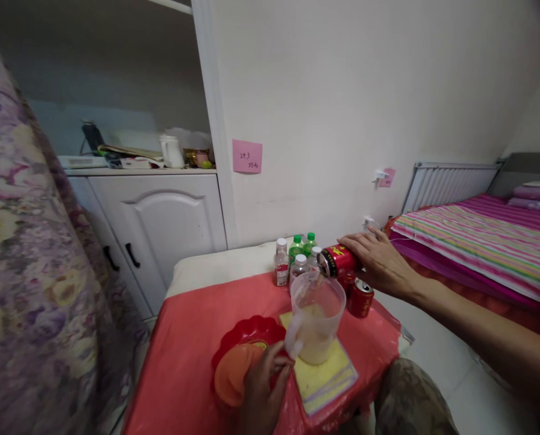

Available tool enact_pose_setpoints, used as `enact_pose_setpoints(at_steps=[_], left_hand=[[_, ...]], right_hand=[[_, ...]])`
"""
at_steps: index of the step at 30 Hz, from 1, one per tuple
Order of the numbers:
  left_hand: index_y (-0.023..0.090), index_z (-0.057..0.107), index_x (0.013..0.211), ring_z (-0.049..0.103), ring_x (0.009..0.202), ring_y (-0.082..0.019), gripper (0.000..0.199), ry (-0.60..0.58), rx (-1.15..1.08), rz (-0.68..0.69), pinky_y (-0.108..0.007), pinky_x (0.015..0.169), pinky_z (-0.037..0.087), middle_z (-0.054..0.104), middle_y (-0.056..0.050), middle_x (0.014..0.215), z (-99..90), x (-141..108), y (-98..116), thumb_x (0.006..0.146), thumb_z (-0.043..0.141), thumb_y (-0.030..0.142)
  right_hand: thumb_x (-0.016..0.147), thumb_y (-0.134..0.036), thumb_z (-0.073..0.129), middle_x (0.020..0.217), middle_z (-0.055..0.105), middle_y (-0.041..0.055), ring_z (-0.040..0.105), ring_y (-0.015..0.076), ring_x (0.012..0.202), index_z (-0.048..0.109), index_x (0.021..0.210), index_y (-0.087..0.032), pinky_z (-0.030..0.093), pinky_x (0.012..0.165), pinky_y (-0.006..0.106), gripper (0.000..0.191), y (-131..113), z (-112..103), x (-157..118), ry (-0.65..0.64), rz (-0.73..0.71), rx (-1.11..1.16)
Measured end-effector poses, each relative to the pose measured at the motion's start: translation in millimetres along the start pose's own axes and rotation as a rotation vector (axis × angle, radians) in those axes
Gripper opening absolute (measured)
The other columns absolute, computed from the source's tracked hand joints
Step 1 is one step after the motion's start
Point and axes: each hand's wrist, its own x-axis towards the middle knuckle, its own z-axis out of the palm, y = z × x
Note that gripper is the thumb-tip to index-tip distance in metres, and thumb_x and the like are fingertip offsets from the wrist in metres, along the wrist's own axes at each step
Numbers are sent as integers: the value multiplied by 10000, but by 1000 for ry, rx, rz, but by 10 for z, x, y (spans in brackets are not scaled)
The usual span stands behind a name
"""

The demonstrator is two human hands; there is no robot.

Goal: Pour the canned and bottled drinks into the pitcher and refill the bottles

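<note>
My right hand [374, 257] is wrapped round a red drink can [342, 260], tipped with its top to the left over a clear plastic jug [317, 326]. A thin stream runs from the can into the jug, where cloudy pale liquid covers the bottom. The jug stands on a yellow cloth [319, 383]. At the jug's handle, the fingers of my left hand [270, 374] are curled together; the exact grip is partly hidden. Just behind that hand lie an orange round lid or dish [233, 371] and a red scalloped plate [251, 329].
Several bottles [297, 248] with green or white caps stand behind the jug. Another red can [361, 298] is upright at its right. A red cloth [188, 344] covers the table. A cabinet [161, 217] and floral curtain [47, 272] are left, a bed [478, 235] right.
</note>
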Motion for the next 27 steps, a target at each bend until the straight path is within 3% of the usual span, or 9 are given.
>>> enact_pose_setpoints(at_steps=[18, 27], left_hand=[[186, 600, 1224, 752, 944, -246, 434, -34, 54, -42, -395, 931, 576, 788, -108, 976, -23, -10, -14, 860, 588, 422], [198, 626, 1180, 763, 901, -243, 436, -20, 23, -48, -362, 885, 595, 796, -90, 933, -10, 6, 57, 828, 627, 454]], right_hand=[[809, -107, 617, 1302, 668, 136, 593, 306, 1186, 505, 1356, -175, 267, 1136, 593, 563, 36, -17, 26, 21, -34, 9], [837, -115, 600, 1286, 676, 134, 587, 310, 1182, 510, 1337, -198, 266, 1122, 593, 514, 29, -58, 41, 24, -58, 15]])
